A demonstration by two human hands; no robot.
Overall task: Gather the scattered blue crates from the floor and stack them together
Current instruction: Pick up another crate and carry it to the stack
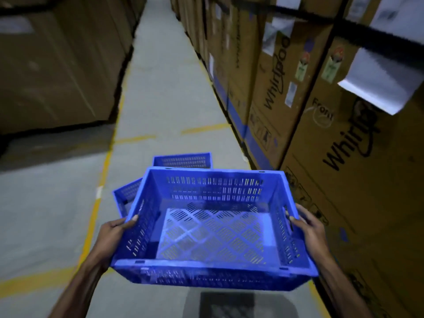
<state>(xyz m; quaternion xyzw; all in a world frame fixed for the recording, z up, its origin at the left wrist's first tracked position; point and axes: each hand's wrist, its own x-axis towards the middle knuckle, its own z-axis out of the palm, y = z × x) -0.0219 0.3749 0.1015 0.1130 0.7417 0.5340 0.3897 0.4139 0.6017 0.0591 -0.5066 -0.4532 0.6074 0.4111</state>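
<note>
I carry an empty blue slotted crate (pixel 213 228) in front of me, above the floor. My left hand (pixel 117 228) grips its left rim and my right hand (pixel 306 222) grips the handle slot in its right wall. Beyond it, two more blue crates lie on the aisle floor: one (pixel 183 160) straight ahead, showing only its far wall, and another (pixel 127 193) to the left, mostly hidden behind the crate I hold.
Tall cardboard appliance boxes (pixel 298 92) line the right side of the narrow aisle, more boxes (pixel 57 60) stand at the left. Yellow lines (pixel 96 203) mark the grey floor. A dark square mat (pixel 227 304) lies below the held crate.
</note>
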